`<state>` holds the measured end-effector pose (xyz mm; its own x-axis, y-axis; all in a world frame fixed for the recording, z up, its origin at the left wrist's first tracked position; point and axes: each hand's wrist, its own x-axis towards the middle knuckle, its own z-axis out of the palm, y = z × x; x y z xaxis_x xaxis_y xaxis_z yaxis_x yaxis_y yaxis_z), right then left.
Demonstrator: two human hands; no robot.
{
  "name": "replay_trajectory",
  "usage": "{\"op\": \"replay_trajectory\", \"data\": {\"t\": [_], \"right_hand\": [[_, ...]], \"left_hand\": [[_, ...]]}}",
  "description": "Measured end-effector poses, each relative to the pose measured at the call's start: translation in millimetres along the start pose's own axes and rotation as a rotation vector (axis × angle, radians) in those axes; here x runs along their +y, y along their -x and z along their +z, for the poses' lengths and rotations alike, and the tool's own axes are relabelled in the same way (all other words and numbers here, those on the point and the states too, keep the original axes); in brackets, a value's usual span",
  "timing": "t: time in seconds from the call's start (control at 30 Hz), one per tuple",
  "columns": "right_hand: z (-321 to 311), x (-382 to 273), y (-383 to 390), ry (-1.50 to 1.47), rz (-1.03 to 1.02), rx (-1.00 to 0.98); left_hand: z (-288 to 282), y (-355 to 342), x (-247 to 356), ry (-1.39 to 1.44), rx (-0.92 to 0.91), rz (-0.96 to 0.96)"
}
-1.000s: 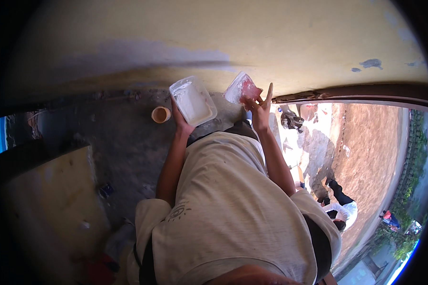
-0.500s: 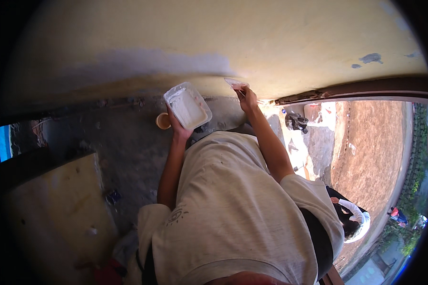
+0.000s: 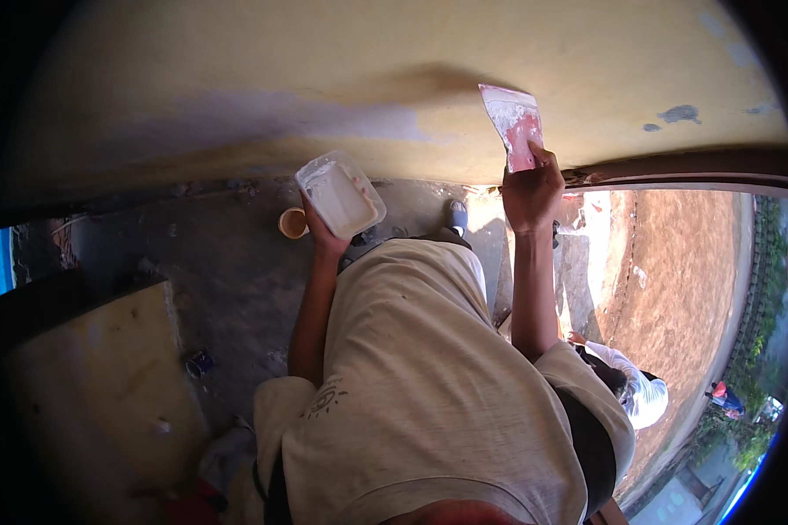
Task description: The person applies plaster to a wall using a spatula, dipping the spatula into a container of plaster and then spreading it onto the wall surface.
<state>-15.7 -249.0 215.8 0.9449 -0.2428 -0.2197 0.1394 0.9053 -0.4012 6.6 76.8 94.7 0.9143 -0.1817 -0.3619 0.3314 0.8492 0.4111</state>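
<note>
- One pink-and-white putty scraper (image 3: pixel 523 131), blade w/ white smears (image 3: pixel 506 106), raised in front of yellowish wall (image 3: pixel 324 52), nr wall's lower edge, R of ctr; can't tell if blade edge touches wall.
- R hand (image 3: pixel 534 194): clamped on putty scraper's pink end, one digit laid on its face, blade pointing up & away.
- L hand (image 3: pixel 326 234): clamped on clear plastic tub (image 3: pixel 377 196), well L of R hand & lower; palm at tub's near L side, some fingertips showing by its R side.
- Plastic tub: tilted, open side twd camera; white paste (image 3: pixel 340 201) over its bottom.
- Orange-tan cup (image 3: pixel 292 224): on dark floor (image 3: pixel 245 280), just L of tub, nr floor's edge along wall.
- Grey-blue shoe (image 3: pixel 458 215): on floor btwn hands, nr same edge.
- Wall marks: pale bluish patch (image 3: pixel 324 118) L of scraper; dark grey spot (image 3: pixel 679 114) nr wall's R edge.
- Dark red-brown beam (image 3: pixel 700 171): along wall's lower R edge.
- Sunlit brown ground (image 3: pixel 674 254): past floor's R edge; co-worker (image 3: pixel 643 394) in white top there, bent over.
</note>
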Motion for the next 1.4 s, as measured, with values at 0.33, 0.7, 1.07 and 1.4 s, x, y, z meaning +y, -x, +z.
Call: {"op": "replay_trajectory", "data": {"t": [0.33, 0.7, 1.07, 1.4], "right_hand": [[-164.2, 85.5, -40.4, 0.381, 0.077, 0.323], [-96.7, 38.0, -38.8, 0.042, -0.075, 0.343], [-105.6, 45.6, -34.5, 0.366, -0.104, 0.276], [-118.8, 47.3, -94.5, 0.469, -0.122, 0.35]], "left_hand": [[-2.8, 3.6, 1.5, 0.005, 0.03, -0.095], [-1.1, 10.8, 0.5, 0.019, 0.046, -0.126], [10.3, 8.9, -2.8, -0.016, -0.027, -0.15], [0.9, -0.7, -7.3, 0.024, -0.009, -0.184]]}}
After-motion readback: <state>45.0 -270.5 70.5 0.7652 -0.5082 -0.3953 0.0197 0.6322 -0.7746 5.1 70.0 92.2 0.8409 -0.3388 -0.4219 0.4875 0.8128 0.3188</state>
